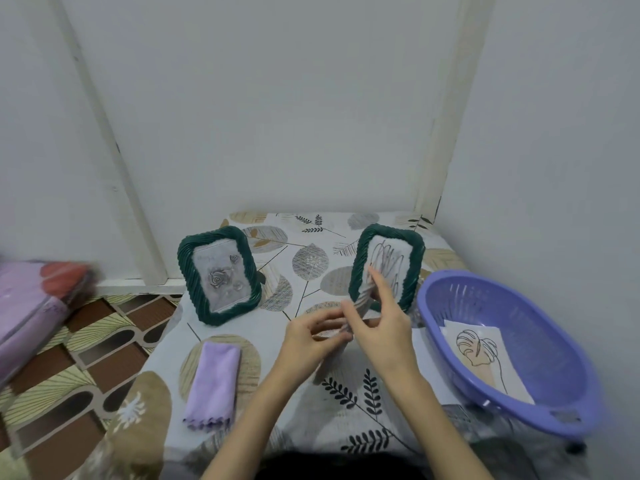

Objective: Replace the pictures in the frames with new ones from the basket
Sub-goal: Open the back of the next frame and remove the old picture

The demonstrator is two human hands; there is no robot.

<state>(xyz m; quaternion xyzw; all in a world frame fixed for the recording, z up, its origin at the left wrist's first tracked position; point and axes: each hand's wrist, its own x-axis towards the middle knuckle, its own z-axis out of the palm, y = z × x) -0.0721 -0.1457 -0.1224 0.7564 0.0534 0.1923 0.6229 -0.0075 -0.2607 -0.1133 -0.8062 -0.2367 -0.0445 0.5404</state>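
Both hands, the left hand (313,336) and right hand (375,318), apparently pinch a blurred striped sheet (360,301) before the right dark-green woven picture frame (386,268). It should stay flat and slide squarely.

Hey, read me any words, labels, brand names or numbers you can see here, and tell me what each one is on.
No readable text anywhere.
Rose picture in the left frame: faint marks near its top, too blurred to read.
Right frame picture: line drawing only.
Sheet in the purple basket: leaf line drawing, no words.
Tablecloth and purple cloth: no lettering.
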